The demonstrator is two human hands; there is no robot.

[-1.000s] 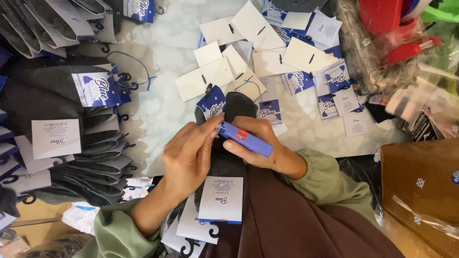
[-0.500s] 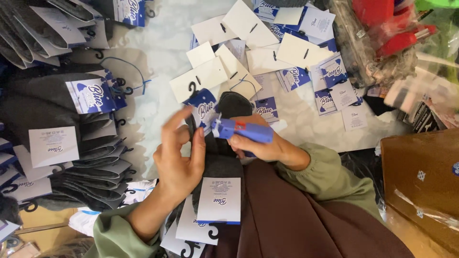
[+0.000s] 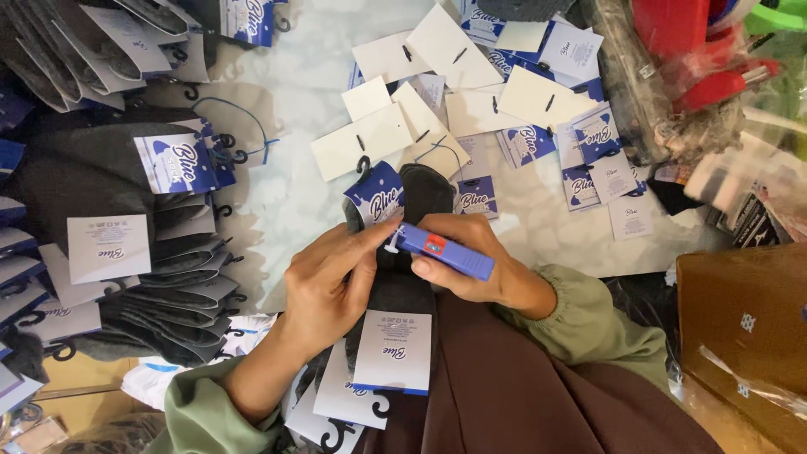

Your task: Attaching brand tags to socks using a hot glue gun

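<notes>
Dark sock (image 3: pixel 395 290) at frame centre: middle hidden under both hands. Rear of blue tagging tool (image 3: pixel 445 252) covered by right hand (image 3: pixel 483 265). Red object (image 3: pixel 689 42), upper right, cut off by top edge and blurred. Sock stack (image 3: pixel 76 50), upper left, runs off frame. Brown box (image 3: pixel 744 328), lower right, cropped

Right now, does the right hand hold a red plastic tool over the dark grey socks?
No, the right hand holds a blue plastic tagging tool over the dark grey socks.
</notes>
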